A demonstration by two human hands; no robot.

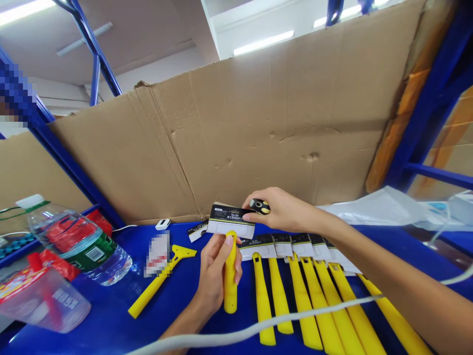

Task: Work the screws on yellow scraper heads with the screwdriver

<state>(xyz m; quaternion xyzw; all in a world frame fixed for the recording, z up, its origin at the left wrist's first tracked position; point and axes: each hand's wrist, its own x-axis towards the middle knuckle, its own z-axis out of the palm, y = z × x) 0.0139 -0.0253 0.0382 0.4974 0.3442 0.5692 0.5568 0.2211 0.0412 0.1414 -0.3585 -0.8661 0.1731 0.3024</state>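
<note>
My left hand (212, 276) is wrapped round the yellow handle of a scraper (231, 281), held upright above the blue table. A black-and-white printed card (221, 223) covers the scraper's head end. My right hand (271, 209) grips a stubby black-and-yellow screwdriver (260, 206), whose tip I cannot see. The thumb of that hand touches the right edge of the card. Just to the right lies a row of several yellow scrapers (263, 305) with similar cards on their heads. A bare yellow scraper (157, 283) without a card lies to the left.
A water bottle (99, 256) leans at the left, behind a plastic cup (66, 301). Another card (197, 230) lies near the cardboard wall (258, 128). A white cable (258, 323) crosses the foreground. Clear plastic bags (384, 204) lie at the back right.
</note>
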